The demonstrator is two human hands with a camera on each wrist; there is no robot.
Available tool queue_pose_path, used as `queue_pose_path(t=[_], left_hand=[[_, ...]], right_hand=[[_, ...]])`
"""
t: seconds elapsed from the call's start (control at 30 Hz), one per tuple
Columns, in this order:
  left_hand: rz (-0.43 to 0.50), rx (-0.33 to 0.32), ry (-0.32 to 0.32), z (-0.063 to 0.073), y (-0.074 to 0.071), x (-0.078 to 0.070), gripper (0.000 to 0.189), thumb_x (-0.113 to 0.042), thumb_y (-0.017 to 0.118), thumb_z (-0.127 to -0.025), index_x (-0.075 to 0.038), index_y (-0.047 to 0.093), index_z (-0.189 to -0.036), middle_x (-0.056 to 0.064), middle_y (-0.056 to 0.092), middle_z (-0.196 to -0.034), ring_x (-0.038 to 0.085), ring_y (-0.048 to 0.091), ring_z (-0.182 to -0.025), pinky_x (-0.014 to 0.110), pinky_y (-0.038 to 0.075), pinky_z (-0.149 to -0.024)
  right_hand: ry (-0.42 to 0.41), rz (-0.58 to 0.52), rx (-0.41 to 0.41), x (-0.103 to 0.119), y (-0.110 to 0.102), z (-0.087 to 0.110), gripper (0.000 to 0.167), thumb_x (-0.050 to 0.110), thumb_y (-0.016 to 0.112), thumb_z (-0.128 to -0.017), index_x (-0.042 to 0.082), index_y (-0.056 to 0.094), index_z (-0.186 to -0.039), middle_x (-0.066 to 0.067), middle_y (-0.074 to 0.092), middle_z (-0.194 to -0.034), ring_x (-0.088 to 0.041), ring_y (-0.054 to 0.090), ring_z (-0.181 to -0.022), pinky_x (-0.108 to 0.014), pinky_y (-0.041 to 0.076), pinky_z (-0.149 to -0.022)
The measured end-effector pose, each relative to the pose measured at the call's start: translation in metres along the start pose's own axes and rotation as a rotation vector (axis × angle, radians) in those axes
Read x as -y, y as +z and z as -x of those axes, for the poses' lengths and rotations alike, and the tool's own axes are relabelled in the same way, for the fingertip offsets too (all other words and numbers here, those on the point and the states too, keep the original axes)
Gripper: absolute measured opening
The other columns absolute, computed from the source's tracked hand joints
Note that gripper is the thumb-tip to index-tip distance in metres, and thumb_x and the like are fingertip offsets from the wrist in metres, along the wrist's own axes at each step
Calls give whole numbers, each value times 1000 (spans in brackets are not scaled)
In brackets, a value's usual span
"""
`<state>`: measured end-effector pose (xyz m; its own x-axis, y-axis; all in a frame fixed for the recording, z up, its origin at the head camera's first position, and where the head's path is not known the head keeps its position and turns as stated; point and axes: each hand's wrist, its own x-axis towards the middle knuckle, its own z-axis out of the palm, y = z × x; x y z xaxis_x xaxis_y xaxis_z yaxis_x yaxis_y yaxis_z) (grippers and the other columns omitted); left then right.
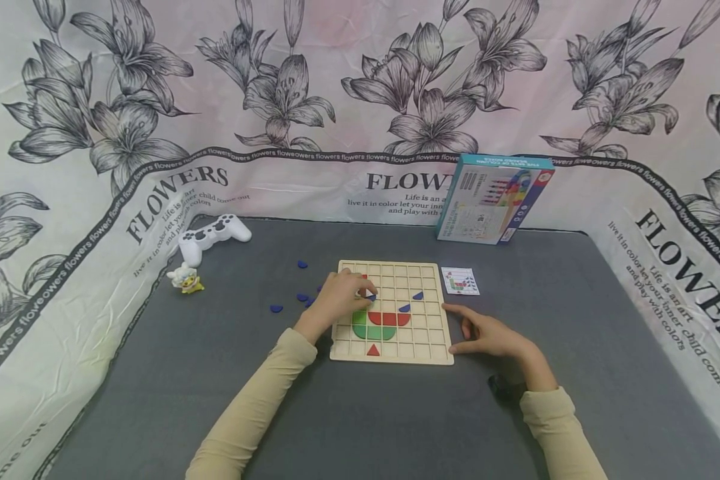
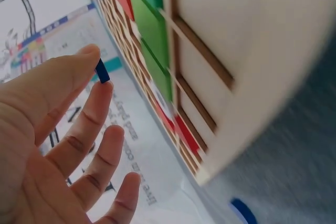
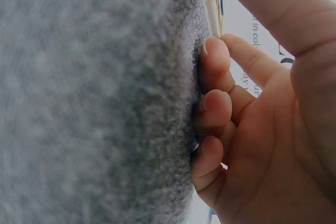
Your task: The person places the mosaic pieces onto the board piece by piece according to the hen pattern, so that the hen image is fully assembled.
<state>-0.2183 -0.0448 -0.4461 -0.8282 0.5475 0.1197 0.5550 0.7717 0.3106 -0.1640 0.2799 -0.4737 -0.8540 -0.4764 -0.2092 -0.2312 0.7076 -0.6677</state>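
A pale wooden grid board (image 1: 423,337) sits flat, a red triangle (image 1: 373,351) in its near row, then rounded green pieces (image 1: 375,332), red ones (image 1: 390,319), and two blue ones (image 1: 405,308) farther up. And here's the little blue piece (image 2: 102,71), thin and seen edge-on in the left wrist view, above the board's left part! The left hand (image 1: 339,297) has it pinched between thumb and fingertip, the other fingers spread loosely. The right hand (image 1: 495,337) grips nothing, index finger and thumb extended to the board's right edge, remaining fingers bent. Loose blue pieces (image 1: 276,309) lie left on the grey tabletop (image 1: 348,420), a printed card (image 1: 461,287) right. Farther back: a yellow-and-white figurine (image 1: 186,280), a white controller (image 1: 216,232), an upright box (image 1: 474,207), then floral fabric (image 1: 336,40) behind.
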Motion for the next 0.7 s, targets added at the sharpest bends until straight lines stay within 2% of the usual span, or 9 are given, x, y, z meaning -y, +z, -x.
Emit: queue_pose_path(t=[0.17, 0.37, 0.7], left_hand=[[7, 34, 22, -8, 5, -11, 23, -31, 70, -82, -25, 71, -105, -5, 67, -93, 16, 51, -86, 42, 41, -84], [5, 66, 20, -17, 10, -23, 22, -30, 69, -83, -27, 70, -106, -7, 64, -89, 14, 49, -83, 35, 40, -76], [-9, 90, 18, -34, 18, -45, 22, -29, 69, -83, -28, 72, -105, -7, 65, -87, 13, 49, -81, 30, 40, -68]], right_hand=[[2, 4, -2, -1, 0, 0, 82, 39, 76, -74, 17, 35, -141, -1, 46, -79, -10, 41, -61, -23, 33, -53], [5, 3, -2, 0, -2, -1, 83, 39, 76, -73, 17, 35, -142, -1, 47, -79, -9, 41, -61, -22, 33, -53], [3, -2, 6, 1, -1, -1, 81, 37, 76, -75, 16, 35, -142, -2, 46, -79, -9, 40, -60, -23, 33, -53]])
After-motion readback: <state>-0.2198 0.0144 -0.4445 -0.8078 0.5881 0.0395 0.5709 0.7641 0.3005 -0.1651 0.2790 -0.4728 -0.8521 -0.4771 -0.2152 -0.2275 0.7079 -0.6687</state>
